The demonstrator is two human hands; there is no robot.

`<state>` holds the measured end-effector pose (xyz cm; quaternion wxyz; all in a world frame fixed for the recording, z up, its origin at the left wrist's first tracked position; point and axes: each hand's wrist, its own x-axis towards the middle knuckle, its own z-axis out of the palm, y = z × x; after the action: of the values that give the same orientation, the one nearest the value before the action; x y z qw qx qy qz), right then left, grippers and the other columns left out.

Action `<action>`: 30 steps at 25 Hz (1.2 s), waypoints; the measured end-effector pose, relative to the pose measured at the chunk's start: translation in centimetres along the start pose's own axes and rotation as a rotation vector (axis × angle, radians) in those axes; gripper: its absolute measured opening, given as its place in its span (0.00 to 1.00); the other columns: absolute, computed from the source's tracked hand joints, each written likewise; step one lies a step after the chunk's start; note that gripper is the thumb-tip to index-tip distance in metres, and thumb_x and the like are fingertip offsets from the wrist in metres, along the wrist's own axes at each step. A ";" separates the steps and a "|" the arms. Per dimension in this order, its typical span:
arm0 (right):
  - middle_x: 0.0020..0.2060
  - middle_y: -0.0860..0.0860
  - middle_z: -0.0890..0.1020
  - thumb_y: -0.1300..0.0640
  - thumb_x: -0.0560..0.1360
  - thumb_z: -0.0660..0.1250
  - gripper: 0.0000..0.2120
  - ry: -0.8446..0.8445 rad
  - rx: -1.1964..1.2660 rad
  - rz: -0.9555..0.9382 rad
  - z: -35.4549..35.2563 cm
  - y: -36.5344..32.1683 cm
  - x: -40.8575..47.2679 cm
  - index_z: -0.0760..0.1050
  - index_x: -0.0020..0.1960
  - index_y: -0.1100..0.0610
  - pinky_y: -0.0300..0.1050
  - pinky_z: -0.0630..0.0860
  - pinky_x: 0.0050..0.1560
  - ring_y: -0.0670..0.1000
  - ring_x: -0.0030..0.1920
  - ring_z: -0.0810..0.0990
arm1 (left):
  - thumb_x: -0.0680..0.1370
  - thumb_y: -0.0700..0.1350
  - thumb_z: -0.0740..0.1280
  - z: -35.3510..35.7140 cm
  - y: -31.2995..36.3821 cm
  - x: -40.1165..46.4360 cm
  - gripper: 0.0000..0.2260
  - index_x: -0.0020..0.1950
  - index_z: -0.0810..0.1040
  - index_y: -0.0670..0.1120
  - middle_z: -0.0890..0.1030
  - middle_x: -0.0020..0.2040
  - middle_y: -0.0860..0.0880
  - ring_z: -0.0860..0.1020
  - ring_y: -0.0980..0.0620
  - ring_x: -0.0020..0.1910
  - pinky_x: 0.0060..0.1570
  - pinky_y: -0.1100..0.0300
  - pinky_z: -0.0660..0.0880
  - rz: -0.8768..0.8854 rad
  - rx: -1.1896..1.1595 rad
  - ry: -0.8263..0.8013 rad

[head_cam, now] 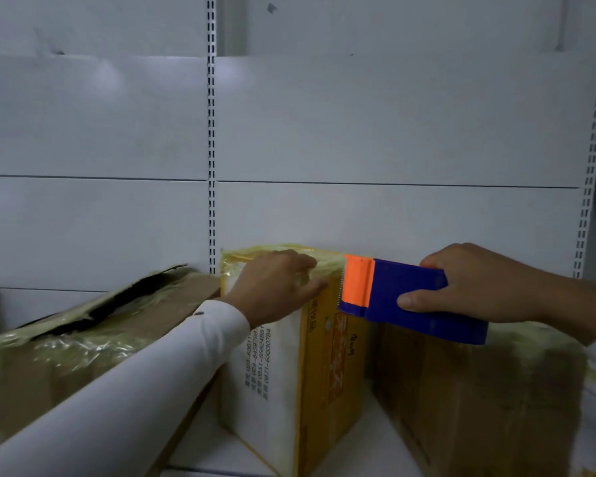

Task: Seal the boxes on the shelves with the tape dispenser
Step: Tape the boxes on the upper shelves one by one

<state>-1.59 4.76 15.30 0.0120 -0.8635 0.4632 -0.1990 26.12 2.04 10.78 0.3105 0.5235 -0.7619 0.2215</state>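
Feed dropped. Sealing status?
Left hand flat on yellow box top. Right hand grips tape dispenser, blade at box edge. Nothing in the way.

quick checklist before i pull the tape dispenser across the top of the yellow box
1. Grip on the tape dispenser: ok, the right hand wraps the blue body, thumb on its side.
2. Yellow box steadied: ok, the left hand presses flat on its top.
3. Toothed edge at the box: ok, the orange end meets the top right edge.
4. Tape stuck to the top: cannot tell, the film there is wrinkled and blurred.
5. Fingers clear of the path: not ok, the left fingertips lie just ahead of the blade.
6. Brown box on the right: ok, sits below the dispenser.
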 end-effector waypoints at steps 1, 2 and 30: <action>0.31 0.45 0.82 0.38 0.70 0.68 0.15 -0.008 0.012 -0.003 0.1 -0.2 -0.1 0.74 0.41 0.50 0.31 0.72 0.30 0.40 0.32 0.81 | 0.74 0.62 0.61 -0.3 -0.5 0.0 0.25 0.64 0.77 0.49 0.80 0.60 0.50 0.77 0.50 0.58 0.56 0.58 0.72 -0.010 -0.053 -0.011; 0.31 0.44 0.82 0.37 0.69 0.69 0.16 -0.009 0.032 -0.010 0.2 -0.4 -0.1 0.74 0.40 0.50 0.31 0.72 0.29 0.40 0.31 0.81 | 0.74 0.58 0.62 -0.8 -1.5 -0.2 0.23 0.63 0.78 0.47 0.80 0.59 0.50 0.77 0.51 0.57 0.56 0.61 0.71 -0.029 -0.135 -0.039; 0.42 0.44 0.86 0.43 0.68 0.70 0.16 -0.167 0.368 -0.217 4.0 -5.9 3.3 0.77 0.49 0.52 0.41 0.81 0.39 0.46 0.42 0.85 | 0.82 0.42 0.58 -5.1 -3.8 -5.8 0.15 0.69 0.71 0.45 0.81 0.58 0.49 0.79 0.54 0.56 0.54 0.58 0.78 -0.103 -0.741 -0.179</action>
<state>6.15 4.80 13.88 0.1862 -0.9051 0.3207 -0.2081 32.42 7.84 10.36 0.4216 0.4306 -0.7872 -0.1312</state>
